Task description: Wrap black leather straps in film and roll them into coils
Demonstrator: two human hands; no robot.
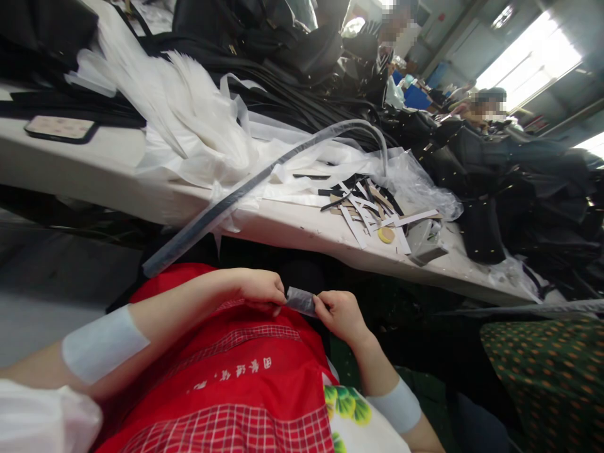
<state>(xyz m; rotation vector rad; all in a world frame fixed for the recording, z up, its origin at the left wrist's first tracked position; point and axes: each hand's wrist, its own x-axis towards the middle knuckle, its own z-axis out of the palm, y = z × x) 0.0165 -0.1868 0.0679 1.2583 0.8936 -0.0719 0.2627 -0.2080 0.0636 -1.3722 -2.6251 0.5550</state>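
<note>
Above my lap, my left hand [262,289] and my right hand [343,314] pinch the two ends of a short grey piece wrapped in clear film [301,301]. Both sets of fingers are closed, and the ends of the piece are hidden in them. A long dark strap in translucent film [264,174] lies across the table edge in front of me. Its near end sticks out over the edge, and its far end curves down onto the table.
On the white table [302,221] lie a pile of cut strips [365,204], a yellow-rimmed disc [385,235], white film sheets [202,119] and a phone [61,128]. Black bags [509,170] are heaped at the right and back. Other people are in the background.
</note>
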